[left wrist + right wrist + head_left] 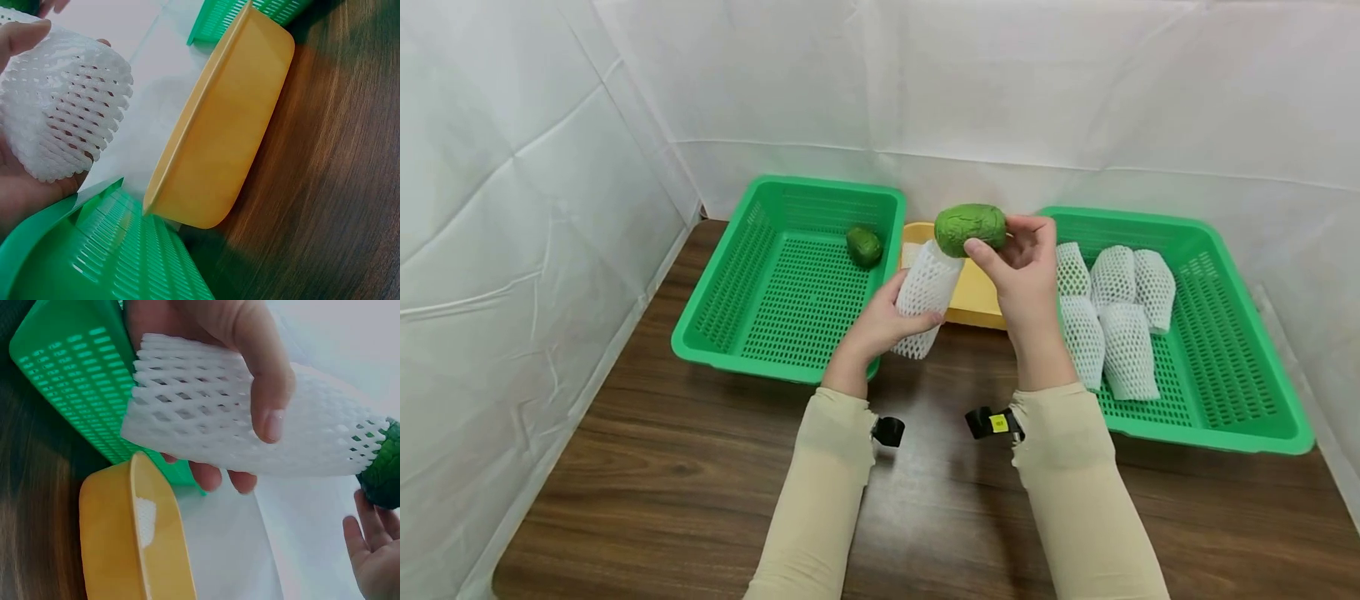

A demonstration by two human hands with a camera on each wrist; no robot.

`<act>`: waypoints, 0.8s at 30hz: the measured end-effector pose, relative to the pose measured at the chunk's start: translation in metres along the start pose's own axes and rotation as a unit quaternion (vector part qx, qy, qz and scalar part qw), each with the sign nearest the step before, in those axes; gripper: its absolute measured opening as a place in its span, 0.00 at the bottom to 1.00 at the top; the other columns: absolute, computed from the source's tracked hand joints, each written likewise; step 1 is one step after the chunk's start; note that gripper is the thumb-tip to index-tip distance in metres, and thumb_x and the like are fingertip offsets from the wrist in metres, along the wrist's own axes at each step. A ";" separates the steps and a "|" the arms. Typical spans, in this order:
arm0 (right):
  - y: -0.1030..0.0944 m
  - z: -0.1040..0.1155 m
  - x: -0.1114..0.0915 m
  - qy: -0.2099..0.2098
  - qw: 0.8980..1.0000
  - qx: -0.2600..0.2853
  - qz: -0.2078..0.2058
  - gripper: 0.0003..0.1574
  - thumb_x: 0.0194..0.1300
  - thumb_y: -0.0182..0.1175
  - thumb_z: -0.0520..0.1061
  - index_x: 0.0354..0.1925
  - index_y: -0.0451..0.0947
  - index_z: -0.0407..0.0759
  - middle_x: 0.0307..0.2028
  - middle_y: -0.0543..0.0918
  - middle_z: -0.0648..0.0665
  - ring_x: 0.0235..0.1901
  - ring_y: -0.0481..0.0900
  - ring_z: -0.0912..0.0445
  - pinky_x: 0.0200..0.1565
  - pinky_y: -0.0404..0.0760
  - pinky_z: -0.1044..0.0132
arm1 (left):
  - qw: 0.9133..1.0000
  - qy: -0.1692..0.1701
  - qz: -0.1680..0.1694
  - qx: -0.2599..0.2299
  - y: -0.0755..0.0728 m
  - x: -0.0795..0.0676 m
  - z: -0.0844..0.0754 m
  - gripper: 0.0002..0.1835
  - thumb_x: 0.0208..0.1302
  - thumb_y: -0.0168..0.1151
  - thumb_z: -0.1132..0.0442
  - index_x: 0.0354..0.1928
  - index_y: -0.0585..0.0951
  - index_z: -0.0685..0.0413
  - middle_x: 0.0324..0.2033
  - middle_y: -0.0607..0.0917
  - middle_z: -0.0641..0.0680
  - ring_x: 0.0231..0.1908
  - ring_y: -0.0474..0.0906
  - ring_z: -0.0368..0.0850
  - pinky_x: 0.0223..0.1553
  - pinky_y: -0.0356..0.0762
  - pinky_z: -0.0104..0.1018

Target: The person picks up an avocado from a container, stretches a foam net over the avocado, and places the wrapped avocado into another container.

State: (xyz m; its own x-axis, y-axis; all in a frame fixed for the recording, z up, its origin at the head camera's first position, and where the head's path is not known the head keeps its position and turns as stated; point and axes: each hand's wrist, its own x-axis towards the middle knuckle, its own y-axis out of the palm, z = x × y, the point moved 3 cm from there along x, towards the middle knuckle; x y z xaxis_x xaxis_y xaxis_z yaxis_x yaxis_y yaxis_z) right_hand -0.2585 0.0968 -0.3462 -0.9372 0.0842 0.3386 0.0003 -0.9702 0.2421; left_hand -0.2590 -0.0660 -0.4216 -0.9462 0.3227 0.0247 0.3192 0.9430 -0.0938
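My left hand [880,323] grips a white foam net sleeve [928,287] around its middle, its upper end tilted to the right. The right hand [1032,271] pinches a wrinkled green avocado [970,228] between thumb and fingers, lying sideways at the sleeve's upper mouth. From the right wrist, the end of the sleeve overlaps the dark green avocado [384,472], with the right fingers [372,525] under it. In the left wrist view, the sleeve's loose lower end [81,106] spreads out past the left thumb.
A green basket [760,367] at the left holds one avocado [864,247]. Another green basket [1217,442] at the right contains several net-wrapped pieces [1127,350]. Between them, behind the hands, stands a yellow bin [977,292] with white netting inside. White sheeting backs the wooden table [662,483].
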 end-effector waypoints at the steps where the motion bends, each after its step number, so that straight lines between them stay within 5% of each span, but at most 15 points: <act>1: 0.001 -0.001 0.000 -0.001 1.000 -0.005 0.005 0.25 0.55 0.63 0.32 0.48 0.63 0.42 0.47 0.72 0.43 0.46 0.73 0.50 0.46 0.73 0.65 | 1.000 0.000 0.001 -0.001 0.000 0.001 0.001 0.34 0.55 0.65 0.67 0.64 0.64 0.54 0.51 0.74 0.59 0.46 0.75 0.53 0.44 0.75 0.43; 13: 0.001 -0.003 0.003 -0.005 0.995 -0.084 0.047 0.24 0.59 0.61 0.38 0.54 0.68 0.39 0.48 0.69 0.46 0.42 0.74 0.52 0.42 0.74 0.65 | 1.000 -0.004 -0.007 0.005 -0.003 0.003 0.005 0.32 0.56 0.64 0.66 0.63 0.65 0.53 0.51 0.75 0.59 0.46 0.75 0.53 0.45 0.75 0.43; 24: 0.015 0.013 -0.002 0.015 0.970 -0.236 0.050 0.27 0.58 0.63 0.41 0.51 0.65 0.33 0.46 0.70 0.44 0.47 0.71 0.50 0.46 0.66 0.61 | 1.000 0.001 -0.001 0.002 -0.001 0.003 0.002 0.32 0.56 0.65 0.66 0.63 0.65 0.54 0.50 0.76 0.59 0.44 0.76 0.52 0.44 0.76 0.42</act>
State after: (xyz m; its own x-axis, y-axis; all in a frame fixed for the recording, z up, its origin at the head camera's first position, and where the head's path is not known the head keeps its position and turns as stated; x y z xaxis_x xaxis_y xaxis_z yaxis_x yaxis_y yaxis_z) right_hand -0.2521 0.0853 -0.3310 -0.9504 -0.0158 0.3106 -0.0613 -0.9696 -0.2367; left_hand -0.2625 -0.0663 -0.4234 -0.9469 0.3203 0.0267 0.3164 0.9435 -0.0984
